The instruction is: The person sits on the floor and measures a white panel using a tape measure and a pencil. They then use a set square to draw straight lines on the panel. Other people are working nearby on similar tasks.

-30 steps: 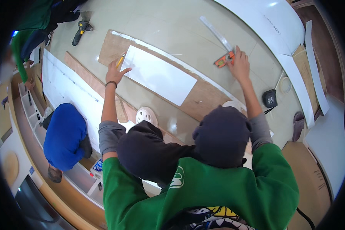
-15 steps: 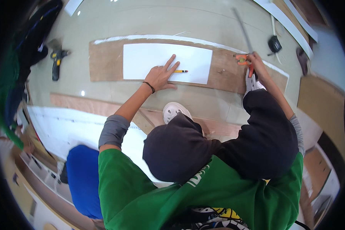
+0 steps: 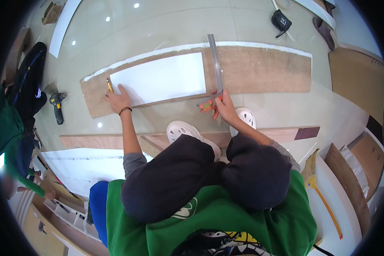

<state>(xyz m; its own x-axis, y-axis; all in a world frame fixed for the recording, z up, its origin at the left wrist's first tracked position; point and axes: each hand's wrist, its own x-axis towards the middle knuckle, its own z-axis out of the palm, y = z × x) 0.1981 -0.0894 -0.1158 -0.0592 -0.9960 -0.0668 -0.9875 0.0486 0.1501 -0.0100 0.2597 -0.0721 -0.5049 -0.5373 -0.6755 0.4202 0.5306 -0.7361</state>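
A long brown board (image 3: 260, 70) with a white far edge lies across the floor, and a white rectangular panel (image 3: 158, 81) rests on its left part. My left hand (image 3: 118, 99) is at the panel's left end, thumb on its near left corner. A yellow pencil (image 3: 110, 85) sticks up from its fingers, tip pointing away. My right hand (image 3: 227, 109) grips the orange head of a combination square (image 3: 216, 64). Its steel blade points away across the board, just right of the panel. A second red-orange piece shows under that hand; what it is I cannot make out.
A cordless drill (image 3: 57, 106) lies at left, a black tape measure (image 3: 281, 20) at far right. Nearer me are a wooden strip (image 3: 260, 134) and a white sheet (image 3: 85, 164). A broom (image 3: 322, 196) is at right. Another person's green-sleeved arm (image 3: 32, 185) is at lower left.
My left hand has gone from the panel's middle to its left end and picked up the pencil. My right hand has brought the square leftward beside the panel's right end.
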